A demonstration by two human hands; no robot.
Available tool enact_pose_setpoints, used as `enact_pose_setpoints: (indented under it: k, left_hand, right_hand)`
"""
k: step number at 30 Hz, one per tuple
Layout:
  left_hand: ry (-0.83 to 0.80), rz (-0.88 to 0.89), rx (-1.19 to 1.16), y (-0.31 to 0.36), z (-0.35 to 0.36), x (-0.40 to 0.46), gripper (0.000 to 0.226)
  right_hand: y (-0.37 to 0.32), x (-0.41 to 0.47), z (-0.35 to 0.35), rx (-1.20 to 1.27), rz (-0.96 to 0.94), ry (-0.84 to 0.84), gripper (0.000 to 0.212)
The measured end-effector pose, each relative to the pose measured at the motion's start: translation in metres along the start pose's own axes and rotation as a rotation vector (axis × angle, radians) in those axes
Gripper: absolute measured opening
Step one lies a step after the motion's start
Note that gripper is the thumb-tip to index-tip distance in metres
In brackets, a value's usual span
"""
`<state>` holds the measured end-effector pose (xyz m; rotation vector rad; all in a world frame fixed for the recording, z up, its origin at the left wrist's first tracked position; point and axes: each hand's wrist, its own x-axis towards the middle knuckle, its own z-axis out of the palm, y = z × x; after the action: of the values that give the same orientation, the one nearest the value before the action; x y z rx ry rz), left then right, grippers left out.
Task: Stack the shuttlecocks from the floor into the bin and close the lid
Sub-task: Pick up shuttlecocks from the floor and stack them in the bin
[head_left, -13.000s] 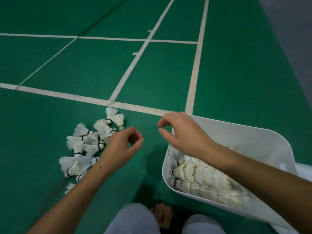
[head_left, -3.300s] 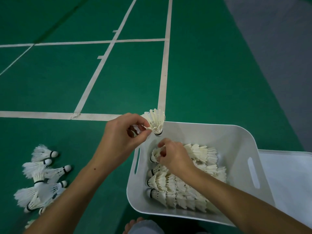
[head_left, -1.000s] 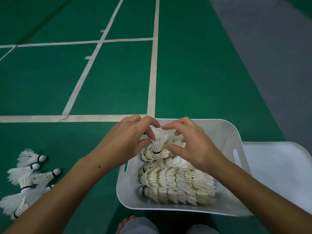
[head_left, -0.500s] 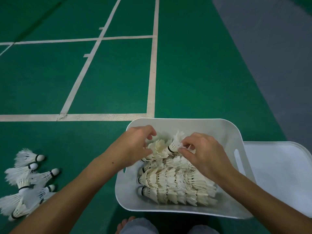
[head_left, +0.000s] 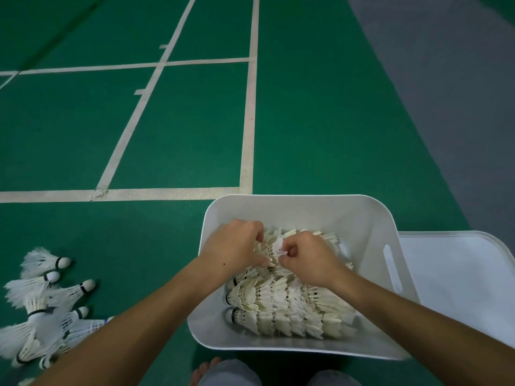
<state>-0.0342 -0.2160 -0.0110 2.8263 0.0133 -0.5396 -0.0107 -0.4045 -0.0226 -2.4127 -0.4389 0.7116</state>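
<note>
Inside the white bin (head_left: 359,218), above the nested rows of shuttlecocks (head_left: 284,307), the left hand (head_left: 232,247) and right hand (head_left: 306,257) each pinch with curled fingers a feathered shuttlecock (head_left: 276,242) held between them, while loose shuttlecocks (head_left: 41,310) lie on the green floor (head_left: 167,135) left of the bin and the lid (head_left: 457,288) rests against its right side.

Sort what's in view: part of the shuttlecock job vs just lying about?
Job:
- bin, rows of shuttlecocks stacked inside
- loose shuttlecocks on the floor
- lid, lying beside the bin
- left hand and right hand, working a shuttlecock into the top row

Lying about:
- nothing; only the white court lines
</note>
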Motion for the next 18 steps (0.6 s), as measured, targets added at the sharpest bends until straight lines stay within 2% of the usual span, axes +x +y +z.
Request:
enact_pose_setpoints:
  k: [4,7,11,13,15,18]
  left_hand:
    - [-0.011,-0.014,0.067,0.008,0.004,0.002,0.054]
    - [-0.047,-0.030,0.080,0.013,0.004,0.001,0.062]
    - [-0.074,-0.024,-0.042,0.009,-0.005,-0.007,0.080]
    - [-0.089,-0.012,-0.104,0.008,-0.013,-0.016,0.085]
    - [-0.076,0.014,-0.147,0.008,-0.021,-0.028,0.079]
    - [0.046,0.082,-0.273,0.005,-0.036,-0.049,0.054]
  right_hand:
    - [0.004,0.007,0.006,-0.004,0.042,-0.070,0.038]
    - [0.009,0.005,0.003,0.135,0.085,-0.098,0.035]
    - [0.009,-0.010,-0.011,0.380,0.092,-0.122,0.017]
    - [0.009,-0.017,-0.016,0.398,0.082,-0.105,0.028]
    - [0.007,-0.022,-0.022,0.325,0.053,-0.076,0.033]
    - [-0.006,-0.028,-0.033,0.146,0.019,0.067,0.021]
